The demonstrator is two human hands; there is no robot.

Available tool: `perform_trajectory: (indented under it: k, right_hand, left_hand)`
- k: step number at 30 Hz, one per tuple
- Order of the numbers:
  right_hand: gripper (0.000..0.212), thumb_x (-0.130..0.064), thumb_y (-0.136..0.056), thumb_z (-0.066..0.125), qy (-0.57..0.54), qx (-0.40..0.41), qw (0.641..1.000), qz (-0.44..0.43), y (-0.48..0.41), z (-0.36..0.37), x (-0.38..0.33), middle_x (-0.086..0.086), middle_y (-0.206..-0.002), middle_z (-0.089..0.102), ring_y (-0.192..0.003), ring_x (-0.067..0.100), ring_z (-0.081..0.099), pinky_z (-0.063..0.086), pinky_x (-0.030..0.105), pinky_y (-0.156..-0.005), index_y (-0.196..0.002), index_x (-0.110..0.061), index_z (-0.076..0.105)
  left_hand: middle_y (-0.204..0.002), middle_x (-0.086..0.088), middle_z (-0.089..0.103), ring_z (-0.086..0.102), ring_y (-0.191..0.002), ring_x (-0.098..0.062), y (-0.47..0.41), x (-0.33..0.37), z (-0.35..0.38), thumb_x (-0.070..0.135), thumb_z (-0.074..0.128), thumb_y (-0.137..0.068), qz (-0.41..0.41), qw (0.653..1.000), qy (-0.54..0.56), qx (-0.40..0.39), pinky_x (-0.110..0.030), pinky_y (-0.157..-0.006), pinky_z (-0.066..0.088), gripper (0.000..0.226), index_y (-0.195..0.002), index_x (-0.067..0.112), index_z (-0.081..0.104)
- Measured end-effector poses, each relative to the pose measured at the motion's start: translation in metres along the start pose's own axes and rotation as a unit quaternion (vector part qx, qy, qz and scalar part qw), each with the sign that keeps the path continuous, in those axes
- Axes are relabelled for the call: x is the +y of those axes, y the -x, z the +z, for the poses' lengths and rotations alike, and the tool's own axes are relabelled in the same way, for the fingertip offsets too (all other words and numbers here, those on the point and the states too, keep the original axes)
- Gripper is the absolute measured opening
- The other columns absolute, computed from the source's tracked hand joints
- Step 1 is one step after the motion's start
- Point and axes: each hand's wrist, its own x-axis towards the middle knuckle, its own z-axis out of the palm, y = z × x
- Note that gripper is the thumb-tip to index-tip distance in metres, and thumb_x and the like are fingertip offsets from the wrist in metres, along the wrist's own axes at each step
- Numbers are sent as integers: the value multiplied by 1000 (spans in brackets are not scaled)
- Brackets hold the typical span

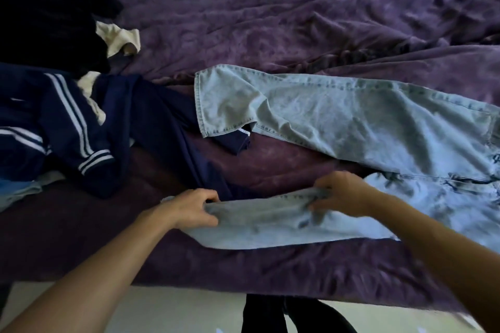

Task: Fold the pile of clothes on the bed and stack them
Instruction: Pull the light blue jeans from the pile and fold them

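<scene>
Light blue jeans (351, 121) lie spread across the purple bed, waist toward the right edge of view. One leg stretches left across the middle of the bed; the near leg runs along the front edge. My left hand (193, 208) grips the hem end of the near leg. My right hand (343, 193) pinches the same leg farther right, bunching the denim. At the left sits the pile: a navy garment with white stripes (78, 127), black clothing (46, 13) and a cream piece (119, 36).
The purple blanket (297, 16) is rumpled over the far side of the bed. The bed's front edge (243, 289) runs below my arms, with pale floor (176, 313) beneath. A small light blue item (19, 192) pokes out at the left edge.
</scene>
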Motion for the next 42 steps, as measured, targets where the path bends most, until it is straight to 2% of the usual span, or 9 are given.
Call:
perform_trajectory:
  k: [2,5,9,14,17,26,30,36,42]
  right_hand:
    - [18,-50,-76,73,1,86,996,-7,-3,-6,-1,-11,-78,61,-79,21,59,43,32,-66,-80,-40,59]
    - [45,-40,-87,62,112,205,971,47,-12,10,2,0,-125,58,-116,27,51,41,39,-91,-130,-29,53]
    - [48,-35,-88,58,143,213,966,41,-10,67,15,4,-136,46,-125,28,40,35,41,-94,-133,-23,48]
    - [60,-31,-88,59,121,140,979,83,6,118,43,8,-157,24,-144,28,19,32,43,-104,-144,-26,37]
    - [62,-30,-88,61,101,153,974,136,18,123,60,9,-157,22,-146,29,16,32,46,-105,-145,-25,37]
    - [17,-10,-71,76,34,256,938,230,99,120,156,9,-90,63,-90,37,60,45,44,-75,-86,-12,69]
    - [27,-12,-72,73,74,240,924,290,145,106,237,13,-102,64,-101,37,57,44,46,-81,-99,-10,70]
    - [80,-11,-55,78,140,214,932,257,175,82,341,15,-142,46,-135,36,39,38,50,-96,-131,-14,55]
    - [56,-14,-68,63,143,301,932,143,183,71,407,6,-127,63,-119,26,59,43,41,-91,-123,-14,63]
  left_hand:
    - [-76,11,66,62,-69,-7,6,0,4,43,66,-57,-27,1000,5,-7,-25,-56,47,17,-72,36,62]
    - [-74,6,71,67,-70,-11,3,-8,-1,66,79,-49,-117,992,44,35,-30,-64,53,54,-75,20,70]
    - [-67,3,73,69,-68,-14,-1,-33,-20,84,73,-38,-183,978,97,11,-28,-64,49,73,-64,16,74]
    - [-95,-8,65,55,-97,-28,-25,-44,-24,53,73,-70,-217,906,-114,346,-47,-90,37,44,-92,18,59]
    - [-117,-17,51,43,-111,-37,-38,-21,-14,22,70,-77,-162,868,-170,436,-52,-90,35,42,-113,13,52]
    - [-96,-1,67,60,-91,-24,-61,162,143,22,48,-89,159,945,-184,220,-35,-74,44,12,-89,19,60]
    - [-115,-3,58,54,-110,-26,-78,219,213,23,51,-89,174,943,-245,143,-37,-92,40,22,-109,18,58]
    - [-140,-7,29,32,-129,-30,-129,266,250,25,64,-82,84,925,-309,204,-45,-101,33,67,-139,25,29]
    - [-134,-8,41,38,-123,-29,-163,280,244,9,59,-84,27,928,-258,268,-41,-91,43,52,-134,17,44]
